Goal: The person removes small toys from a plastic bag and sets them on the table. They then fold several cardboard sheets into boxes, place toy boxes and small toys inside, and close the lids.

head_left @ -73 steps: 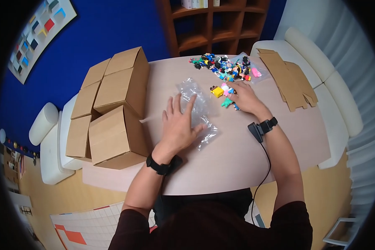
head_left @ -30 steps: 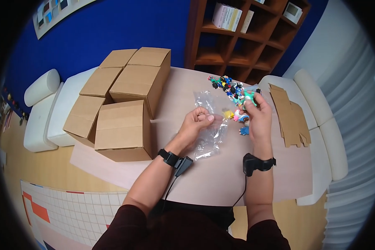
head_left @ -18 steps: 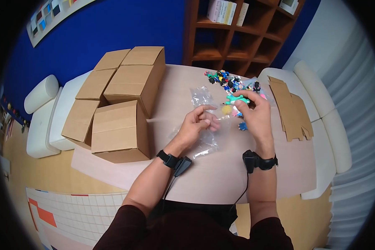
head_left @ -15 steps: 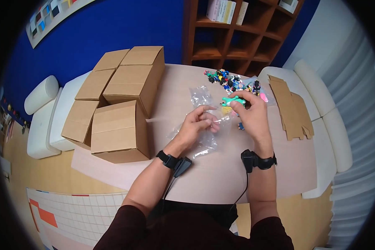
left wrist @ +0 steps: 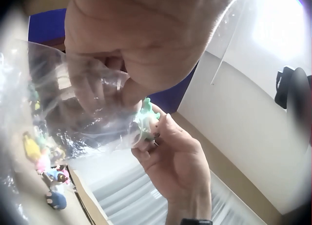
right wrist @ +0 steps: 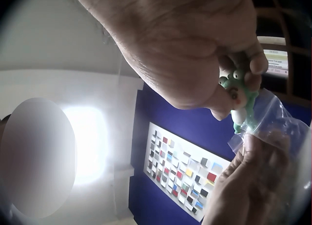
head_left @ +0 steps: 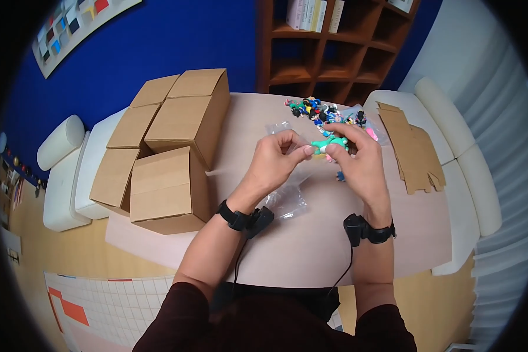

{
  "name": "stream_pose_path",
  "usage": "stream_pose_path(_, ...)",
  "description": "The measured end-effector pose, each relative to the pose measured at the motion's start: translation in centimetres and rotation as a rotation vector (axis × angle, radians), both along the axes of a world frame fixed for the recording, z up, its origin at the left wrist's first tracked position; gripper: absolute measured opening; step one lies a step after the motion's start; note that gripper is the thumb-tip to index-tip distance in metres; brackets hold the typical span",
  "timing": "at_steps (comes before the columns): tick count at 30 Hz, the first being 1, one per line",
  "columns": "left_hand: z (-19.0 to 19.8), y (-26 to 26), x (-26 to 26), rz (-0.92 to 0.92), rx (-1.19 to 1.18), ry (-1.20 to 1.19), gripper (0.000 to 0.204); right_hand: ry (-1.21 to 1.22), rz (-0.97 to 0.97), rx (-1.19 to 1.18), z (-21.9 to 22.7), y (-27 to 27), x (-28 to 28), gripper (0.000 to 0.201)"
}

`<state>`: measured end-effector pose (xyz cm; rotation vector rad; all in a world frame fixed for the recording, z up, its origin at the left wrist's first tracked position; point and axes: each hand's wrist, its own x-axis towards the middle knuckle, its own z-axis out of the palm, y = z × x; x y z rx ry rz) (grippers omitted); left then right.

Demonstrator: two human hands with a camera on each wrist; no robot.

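My right hand (head_left: pixel 362 167) pinches a small green frog figurine (right wrist: pixel 239 100) between thumb and fingers. In the right wrist view its pale face and feet show, feet toward the left hand. My left hand (head_left: pixel 273 161) pinches the edge of a clear plastic bag (left wrist: pixel 97 117), which hangs down and covers some fingers in the left wrist view. The figurine's lower end is right at the bag's edge, near the left thumb tip. Beneath the hands lie a few loose figurines, including a yellow one (left wrist: pixel 32 147) and a blue one (left wrist: pixel 56 200).
Several closed cardboard boxes (head_left: pixel 176 120) stand together on the table's left. A pile of small figurines (head_left: pixel 315 111) lies at the back, beside another clear bag with a pink item (head_left: pixel 371 134). Flattened cardboard (head_left: pixel 413 152) lies at the right edge.
The right hand picked up the frog figurine from the table. The left hand went from spread over the bag to pinching its edge. Both hands have come together, bringing figurine and bag edge close.
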<state>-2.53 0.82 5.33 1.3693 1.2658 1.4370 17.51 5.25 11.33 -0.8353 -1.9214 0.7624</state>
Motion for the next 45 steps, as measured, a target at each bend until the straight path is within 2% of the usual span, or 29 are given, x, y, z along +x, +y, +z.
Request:
stream_pose_path(3,1.8,-0.2,0.2,0.056,0.041,0.115,0.012,0.005,-0.013,-0.071,0.4,0.0,0.7,0.028)
stream_pose_path(6,2.6,-0.5,0.8,0.000,0.076,0.015,0.012,0.080,-0.080,-0.124,0.1,0.3,0.9,0.028)
stream_pose_path(9,2.7,-0.4,0.9,0.029,0.083,0.001,0.014,0.101,-0.074,-0.077,-0.3,0.7,0.9,0.025)
stream_pose_path(12,3.3,-1.1,0.6,0.086,0.079,0.140,0.018,0.078,-0.083,-0.145,0.4,0.2,0.7,0.022)
stream_pose_path(15,3.2,-1.2,0.7,0.117,0.177,0.176,0.022,0.076,0.052,0.035,-0.2,0.5,0.4,0.021)
stream_pose_path(18,3.8,-1.6,0.5,0.071,0.098,0.222,0.027,-0.074,0.071,0.100,0.9,-0.2,-0.1,0.021)
stream_pose_path(21,2.9,-1.2,0.7,0.029,0.115,0.150,0.035,-0.074,-0.028,-0.052,1.9,-1.1,-1.0,0.023)
stream_pose_path(24,2.5,-1.1,0.9,0.023,0.124,0.139,0.040,-0.125,0.010,0.078,2.0,-1.2,-0.8,0.024)
stream_pose_path(27,1.8,-0.8,0.9,-0.016,0.115,0.133,0.044,-0.143,0.060,0.036,1.7,-1.1,-0.8,0.025)
stream_pose_path(30,2.6,-1.3,1.0,-0.080,0.080,0.052,0.048,-0.205,0.011,-0.049,1.7,-0.8,-0.8,0.025)
stream_pose_path(33,2.6,-1.3,0.9,-0.040,0.089,0.075,0.050,-0.062,0.094,0.109,0.3,0.5,-0.6,0.025)
stream_pose_path(36,2.8,-1.4,1.0,-0.014,0.122,0.007,0.053,0.046,0.177,0.033,0.6,0.0,-0.9,0.021)
stream_pose_path(39,2.8,-1.4,0.9,-0.042,0.213,-0.082,0.057,-0.072,0.115,-0.077,0.8,-0.2,-0.9,0.016)
stream_pose_path(42,2.8,-1.4,0.7,-0.092,0.177,-0.165,0.058,-0.089,0.047,-0.035,0.8,-0.1,-0.6,0.013)
stream_pose_path(45,2.6,-1.1,0.3,-0.082,0.226,-0.070,0.056,-0.027,0.036,0.074,1.7,-1.0,-0.3,0.012)
